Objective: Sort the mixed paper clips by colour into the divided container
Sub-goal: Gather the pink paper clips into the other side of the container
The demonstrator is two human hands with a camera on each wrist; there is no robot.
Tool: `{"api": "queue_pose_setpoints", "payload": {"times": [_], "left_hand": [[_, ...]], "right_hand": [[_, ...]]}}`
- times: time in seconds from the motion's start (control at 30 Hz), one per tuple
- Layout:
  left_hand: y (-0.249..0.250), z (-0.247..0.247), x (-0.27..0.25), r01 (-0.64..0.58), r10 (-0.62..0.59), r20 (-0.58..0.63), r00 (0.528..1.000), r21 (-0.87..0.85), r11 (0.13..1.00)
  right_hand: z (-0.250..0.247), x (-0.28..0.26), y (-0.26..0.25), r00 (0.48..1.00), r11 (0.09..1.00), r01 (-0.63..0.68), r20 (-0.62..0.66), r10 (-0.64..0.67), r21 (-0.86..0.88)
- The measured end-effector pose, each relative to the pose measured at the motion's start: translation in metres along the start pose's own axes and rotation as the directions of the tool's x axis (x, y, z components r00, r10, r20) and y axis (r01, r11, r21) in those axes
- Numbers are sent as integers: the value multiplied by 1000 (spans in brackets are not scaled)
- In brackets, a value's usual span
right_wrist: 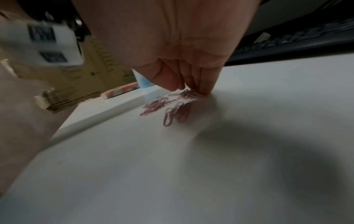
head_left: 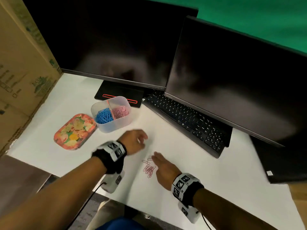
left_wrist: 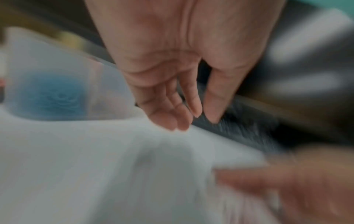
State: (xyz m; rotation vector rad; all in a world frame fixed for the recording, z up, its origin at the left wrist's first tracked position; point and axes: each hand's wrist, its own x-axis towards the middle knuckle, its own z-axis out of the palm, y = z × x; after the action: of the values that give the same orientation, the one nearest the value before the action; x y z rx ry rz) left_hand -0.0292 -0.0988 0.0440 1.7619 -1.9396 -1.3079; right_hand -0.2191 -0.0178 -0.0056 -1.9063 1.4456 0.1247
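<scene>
1. The step in hand, as I judge it, is gathering the last loose pink paper clips off the white table for the pink side of the divided container.
2. The right hand lies just beside the loose pile on its right, fingers straight and close together, tips down on the table at the pile's far edge in the right wrist view; it grips nothing that I can see.
3. The left hand hangs above the table between the container and the pile, fingers loosely curled, thumb a little apart, and empty in the left wrist view, which is blurred.
4. To do it well, I would rake the clips into a tight heap with the flat right fingers, then pinch the heap from both sides, as thin wire clips slide on a smooth top and snag on one another.
5. Carry them low and drop them right of the divider, clear of the blue paper clips in the left compartment.
6. Counts: one container with two compartments, one heap of blue clips and one of pink paper clips in the right compartment, each too tangled to count.
7. Loose pink clips: about ten, overlapping, so not exact; no loose blue clip shows.
8. Also one floral tray, two dark monitors and one keyboard.
</scene>
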Motion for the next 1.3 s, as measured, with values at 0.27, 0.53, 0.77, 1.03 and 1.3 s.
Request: {"api": "queue_pose_setpoints", "payload": {"times": [0.27,0.53,0.77,1.03,1.3], "left_hand": [[-24,62,-23,-112,-50,280,959,532,840],[-7,74,-12,-150,53,232,971,421,894],[-14,68,-17,-68,9,184,983,319,945],[-5,75,-13,-45,-16,149,989,393,919],[-10,74,-9,-35,34,8,999,193,981]], "right_hand": [[-21,-16,30,981,982,-181,-77,176,-52],[0,-5,9,975,980,-184,-110,191,70],[-11,-1,7,983,984,-147,-99,158,104],[-9,14,5,996,997,-72,-53,73,15],[-16,32,4,995,998,-51,-89,47,-39]]}}
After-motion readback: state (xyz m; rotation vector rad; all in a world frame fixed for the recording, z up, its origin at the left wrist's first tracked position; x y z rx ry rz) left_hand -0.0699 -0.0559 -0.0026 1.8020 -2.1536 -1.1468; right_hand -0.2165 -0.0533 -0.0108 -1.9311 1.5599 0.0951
